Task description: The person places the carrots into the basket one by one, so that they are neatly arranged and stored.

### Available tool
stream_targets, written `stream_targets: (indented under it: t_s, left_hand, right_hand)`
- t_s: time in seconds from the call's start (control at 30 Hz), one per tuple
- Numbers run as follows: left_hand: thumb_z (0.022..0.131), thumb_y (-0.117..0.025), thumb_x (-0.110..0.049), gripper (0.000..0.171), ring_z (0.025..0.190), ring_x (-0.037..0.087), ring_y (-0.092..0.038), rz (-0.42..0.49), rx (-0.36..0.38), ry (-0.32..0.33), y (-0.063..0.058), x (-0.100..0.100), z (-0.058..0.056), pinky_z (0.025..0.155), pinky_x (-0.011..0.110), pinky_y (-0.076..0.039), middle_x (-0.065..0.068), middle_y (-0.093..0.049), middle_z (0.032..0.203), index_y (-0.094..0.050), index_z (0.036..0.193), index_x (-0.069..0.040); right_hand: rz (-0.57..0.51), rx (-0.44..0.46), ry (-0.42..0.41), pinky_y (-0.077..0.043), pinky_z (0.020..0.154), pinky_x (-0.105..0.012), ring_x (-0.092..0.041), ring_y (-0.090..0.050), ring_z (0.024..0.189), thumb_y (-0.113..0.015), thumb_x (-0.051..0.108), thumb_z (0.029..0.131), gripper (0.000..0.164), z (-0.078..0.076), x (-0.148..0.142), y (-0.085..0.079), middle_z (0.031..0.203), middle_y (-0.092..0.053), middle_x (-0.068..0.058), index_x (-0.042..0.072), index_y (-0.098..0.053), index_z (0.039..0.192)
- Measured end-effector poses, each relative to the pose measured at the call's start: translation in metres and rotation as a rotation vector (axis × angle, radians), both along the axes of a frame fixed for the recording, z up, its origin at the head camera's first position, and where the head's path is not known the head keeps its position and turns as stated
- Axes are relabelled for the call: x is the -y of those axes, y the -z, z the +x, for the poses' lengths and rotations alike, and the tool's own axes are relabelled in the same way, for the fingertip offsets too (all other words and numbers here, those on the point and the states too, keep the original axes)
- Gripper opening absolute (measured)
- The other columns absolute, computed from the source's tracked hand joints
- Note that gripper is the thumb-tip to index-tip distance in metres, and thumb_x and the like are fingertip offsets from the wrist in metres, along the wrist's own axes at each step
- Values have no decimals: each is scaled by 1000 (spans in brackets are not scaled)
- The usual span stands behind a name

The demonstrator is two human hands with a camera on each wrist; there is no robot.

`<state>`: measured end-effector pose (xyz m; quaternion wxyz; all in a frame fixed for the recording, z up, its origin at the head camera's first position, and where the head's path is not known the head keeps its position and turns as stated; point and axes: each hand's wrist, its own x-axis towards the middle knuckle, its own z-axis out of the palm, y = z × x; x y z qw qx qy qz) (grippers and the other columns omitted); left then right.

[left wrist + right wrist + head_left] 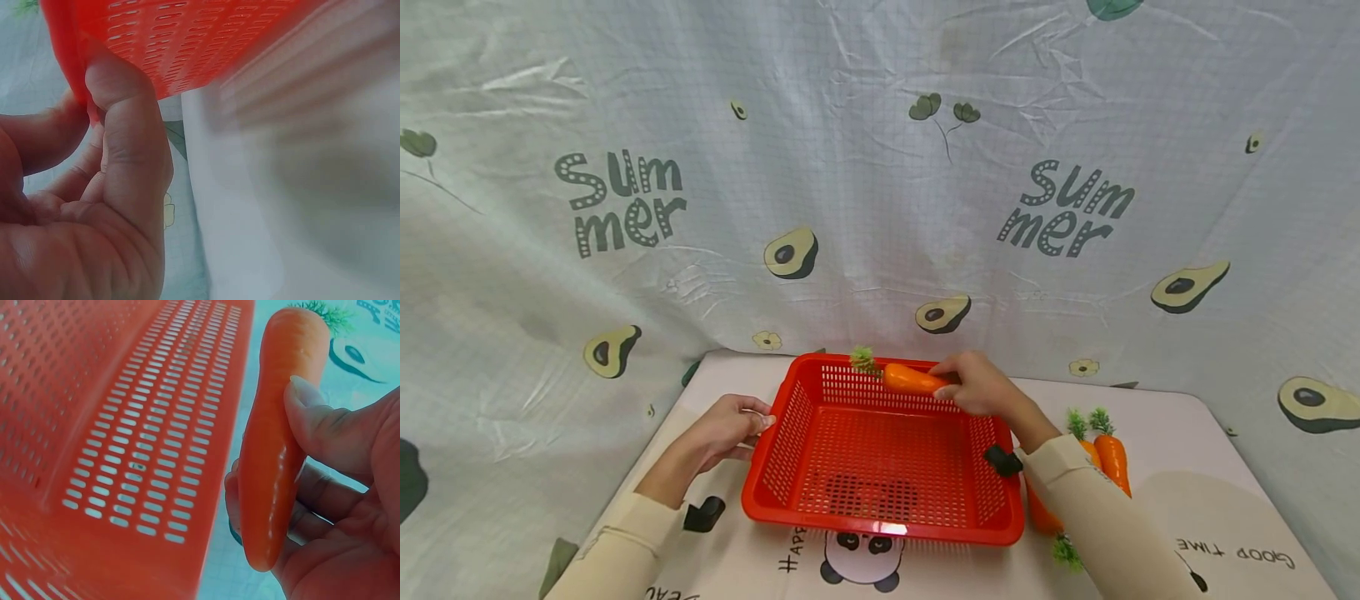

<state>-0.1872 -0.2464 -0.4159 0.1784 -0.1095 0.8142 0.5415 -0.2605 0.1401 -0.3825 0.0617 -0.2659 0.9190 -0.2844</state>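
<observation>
A red plastic basket [880, 433] with slotted walls stands on the table, and nothing lies inside it. My left hand [726, 425] pinches its left rim between thumb and fingers, which the left wrist view shows close up along the red rim [65, 62]. Over the basket's far side, my right hand [977, 383] holds an orange carrot [910, 380] by its tapered end. Its green leafy top points left, above the far rim. In the right wrist view the thumb presses on the carrot [275, 437], with fingers curled behind it.
Right of the basket lie more carrots [1114, 460], partly hidden by my right sleeve [1097, 508]. The pale table [1195, 450] carries a panda print [863, 562] and lettering. A white cloth [865, 167] with avocado prints hangs behind the table.
</observation>
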Motion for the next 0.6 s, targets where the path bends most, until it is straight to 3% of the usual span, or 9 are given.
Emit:
stream_targets:
  t_s: [0.6]
  left_hand:
    - [105,-55,-8,30,79,21,-71,0,2,1,0,0,0,72,37,-65,16,-71,106,-55,130,7]
  right_hand:
    - [-84,80,64,-61,82,-35,-18,-65,84,-79,8,91,28,-7,19,15,109,-78,-14,-1,-77,116]
